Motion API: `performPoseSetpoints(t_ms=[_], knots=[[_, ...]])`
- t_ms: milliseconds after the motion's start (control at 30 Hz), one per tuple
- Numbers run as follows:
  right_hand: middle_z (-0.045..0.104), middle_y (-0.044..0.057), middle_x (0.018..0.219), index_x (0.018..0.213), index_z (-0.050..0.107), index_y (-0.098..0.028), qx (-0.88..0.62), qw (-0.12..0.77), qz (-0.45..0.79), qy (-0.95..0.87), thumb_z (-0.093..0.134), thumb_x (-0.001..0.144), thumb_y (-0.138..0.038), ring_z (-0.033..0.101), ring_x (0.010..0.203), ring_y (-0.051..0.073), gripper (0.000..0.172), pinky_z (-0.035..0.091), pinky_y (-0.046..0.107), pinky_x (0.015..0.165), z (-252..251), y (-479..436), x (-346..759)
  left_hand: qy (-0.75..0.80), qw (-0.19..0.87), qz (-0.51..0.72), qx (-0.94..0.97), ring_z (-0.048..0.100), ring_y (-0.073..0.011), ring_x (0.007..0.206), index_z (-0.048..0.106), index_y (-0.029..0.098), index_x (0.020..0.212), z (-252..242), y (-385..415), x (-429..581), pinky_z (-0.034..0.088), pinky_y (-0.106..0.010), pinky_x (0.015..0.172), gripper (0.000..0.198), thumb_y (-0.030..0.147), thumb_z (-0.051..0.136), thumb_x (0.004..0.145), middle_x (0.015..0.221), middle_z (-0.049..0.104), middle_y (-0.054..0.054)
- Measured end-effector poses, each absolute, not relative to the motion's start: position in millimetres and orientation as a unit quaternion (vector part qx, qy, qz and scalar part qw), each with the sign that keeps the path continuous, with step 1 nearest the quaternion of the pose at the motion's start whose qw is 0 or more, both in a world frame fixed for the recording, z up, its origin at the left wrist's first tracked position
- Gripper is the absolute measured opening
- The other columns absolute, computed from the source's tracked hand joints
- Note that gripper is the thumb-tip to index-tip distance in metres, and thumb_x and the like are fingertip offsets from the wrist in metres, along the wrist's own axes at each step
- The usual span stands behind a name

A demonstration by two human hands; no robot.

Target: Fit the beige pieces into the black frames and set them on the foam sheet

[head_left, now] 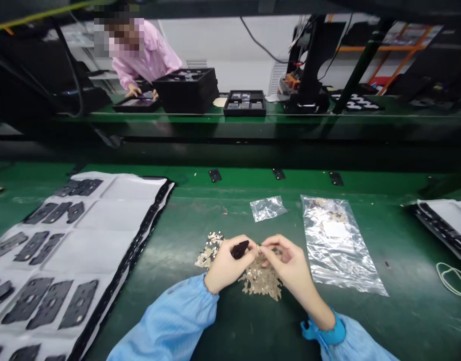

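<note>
My left hand (228, 260) is curled around a small black flat part (240, 249), which shows between thumb and fingers. The fingertips of my right hand (288, 258) are pinched together and meet the left fingertips. What they pinch is too small to make out. Below both hands lies a pile of small tan metal-looking pieces (262, 281). A second group of small pale and dark pieces (208, 253) is spread just left of my left hand.
On the left, a white compartment tray (110, 220) holds several black plates (80, 303). Two clear plastic bags (268, 208) (339, 250) lie beyond and to the right. Several small black parts (278, 174) rest along the back. Across the bench, a person in pink handles a black tray (138, 104).
</note>
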State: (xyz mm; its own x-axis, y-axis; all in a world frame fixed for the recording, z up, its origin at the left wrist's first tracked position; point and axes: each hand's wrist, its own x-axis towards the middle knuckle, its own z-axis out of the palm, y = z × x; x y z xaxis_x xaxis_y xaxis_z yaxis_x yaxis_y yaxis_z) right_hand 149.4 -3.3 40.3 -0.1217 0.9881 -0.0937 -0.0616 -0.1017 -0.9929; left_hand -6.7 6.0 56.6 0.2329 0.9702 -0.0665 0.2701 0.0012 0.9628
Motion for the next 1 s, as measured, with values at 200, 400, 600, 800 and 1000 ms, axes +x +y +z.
performPoseSetpoints(t_ms=[200, 400, 600, 800, 1000], knots=[[0.058, 0.004, 0.082, 0.08, 0.067, -0.018, -0.458, 0.399, 0.519, -0.601, 0.058, 0.084, -0.031, 0.059, 0.065, 0.014, 0.016, 0.057, 0.027, 0.058, 43.2, -2.7, 153.3, 0.519, 0.457, 0.352, 0.631, 0.046, -0.0098, 0.055, 0.058, 0.015, 0.06, 53.7, 3.5, -9.3, 0.035, -0.021, 0.052, 0.013, 0.013, 0.053, 0.072, 0.058, 0.052, 0.002], [0.058, 0.006, 0.082, 0.089, 0.064, -0.021, -0.439, 0.352, 0.413, -0.716, 0.047, 0.09, -0.025, 0.058, 0.07, 0.016, 0.017, 0.051, 0.026, 0.06, 46.7, -4.1, 155.2, 0.515, 0.438, 0.349, 0.648, 0.041, -0.0084, 0.051, 0.056, 0.016, 0.057, 50.4, 0.8, -9.8, 0.032, -0.021, 0.05, 0.014, 0.01, 0.051, 0.069, 0.055, 0.047, 0.003], [0.058, 0.006, 0.083, 0.086, 0.065, -0.021, -0.44, 0.357, 0.452, -0.689, 0.048, 0.089, -0.029, 0.058, 0.069, 0.016, 0.019, 0.053, 0.026, 0.059, 46.6, -3.0, 155.5, 0.519, 0.459, 0.353, 0.628, 0.041, -0.0081, 0.051, 0.056, 0.016, 0.059, 47.8, 0.3, -9.5, 0.033, -0.02, 0.049, 0.013, 0.011, 0.05, 0.069, 0.055, 0.047, 0.003], [0.057, 0.004, 0.08, 0.078, 0.064, -0.019, -0.469, 0.383, 0.508, -0.613, 0.054, 0.085, -0.033, 0.058, 0.065, 0.015, 0.019, 0.054, 0.025, 0.058, 42.7, 0.0, 155.9, 0.5, 0.479, 0.364, 0.623, 0.044, -0.0086, 0.054, 0.056, 0.016, 0.06, 49.5, 1.9, -9.2, 0.035, -0.02, 0.052, 0.012, 0.012, 0.051, 0.07, 0.06, 0.05, 0.002], [0.059, 0.004, 0.078, 0.081, 0.067, -0.021, -0.482, 0.323, 0.422, -0.697, 0.052, 0.085, -0.021, 0.057, 0.066, 0.015, 0.016, 0.049, 0.025, 0.055, 43.2, 4.2, 167.1, 0.537, 0.526, 0.399, 0.524, 0.052, -0.0093, 0.051, 0.055, 0.016, 0.071, 44.0, 7.5, -10.7, 0.043, -0.021, 0.051, 0.004, 0.014, 0.053, 0.069, 0.062, 0.06, 0.002]])
